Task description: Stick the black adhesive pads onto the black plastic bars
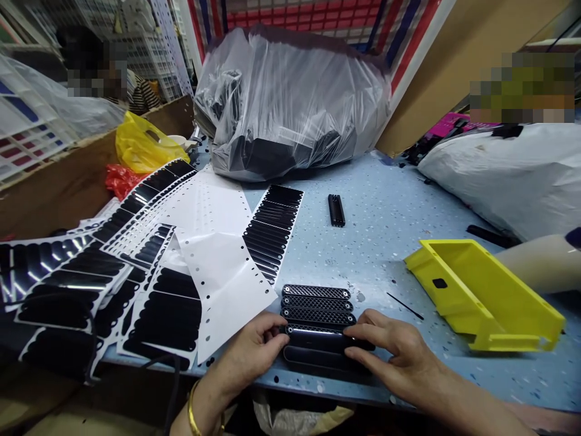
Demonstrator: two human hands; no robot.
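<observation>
Glossy black piece is being gripped in a row of black bars, near front edge of worktop. Left end is being pinched by left hand; right end is being held between right hand thumb and finger.

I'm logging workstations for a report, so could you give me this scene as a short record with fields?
Surface: blue speckled table
Left hand: left hand, fingers at the left end of a glossy black strip
Right hand: right hand, fingers at the strip's right end
Beyond the strip: row of black crosshatched handle pieces
Left side: sheets of black strips, perforated white sheet
Right side: yellow plastic bin
Far side: translucent plastic bag, black items inside
Left wrist: gold-coloured bangle
</observation>
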